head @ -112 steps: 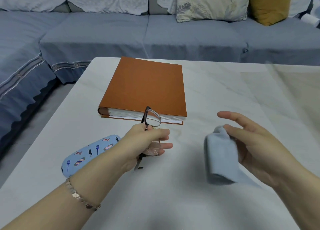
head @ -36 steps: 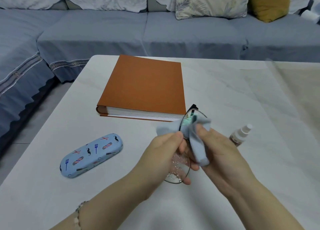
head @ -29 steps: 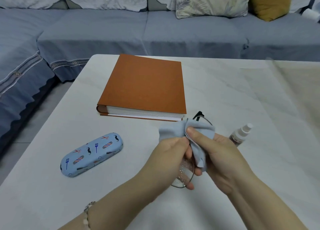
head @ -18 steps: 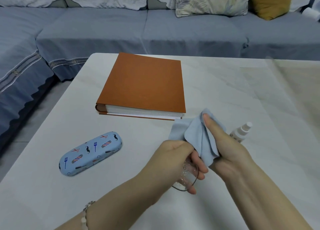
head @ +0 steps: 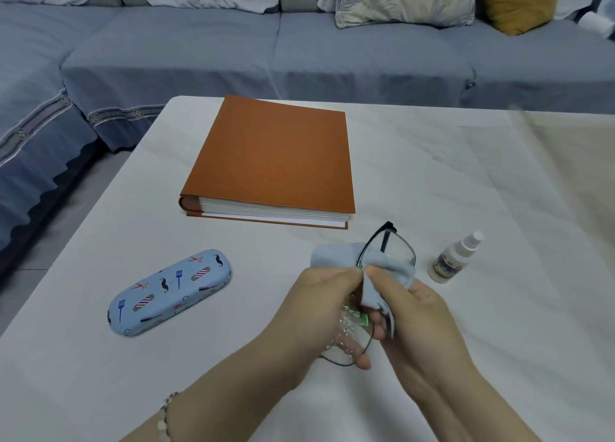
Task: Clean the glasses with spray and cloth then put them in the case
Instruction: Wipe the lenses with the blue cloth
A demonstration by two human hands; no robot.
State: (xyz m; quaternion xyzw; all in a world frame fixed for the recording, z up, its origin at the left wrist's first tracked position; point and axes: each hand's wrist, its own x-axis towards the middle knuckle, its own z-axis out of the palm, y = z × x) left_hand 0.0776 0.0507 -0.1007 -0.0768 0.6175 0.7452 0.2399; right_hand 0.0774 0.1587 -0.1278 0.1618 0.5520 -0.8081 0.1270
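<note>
**Q:** What are the fingers doing?

**A:** The fingers of the right hand (head: 422,311) are pinching the pale blue microfibre cloth (head: 376,275) around the farther lens. The fingers of the left hand (head: 319,305) are curling around the bridge and nearer rim of the black-framed glasses (head: 386,255), which are being held just above the table (head: 466,182), in front of the person.

**Q:** How is the object likely to handle?

**A:** The glasses are probably light, but thin in the frame and easily bent. The nearer lens is carrying droplets, so it is likely slippery. Holding by the rim and bridge is looking wiser than pressing on bare glass. The cloth is soft and is folding freely over the lens edge.

**Q:** What is lying around the hands?

**A:** The small spray bottle (head: 456,258) is standing just right of the hands. The patterned blue glasses case (head: 169,291), closed, is lying to the left, well apart. An orange-covered book (head: 273,155) is lying beyond, with a grey-blue sofa (head: 299,58) behind the table.
</note>
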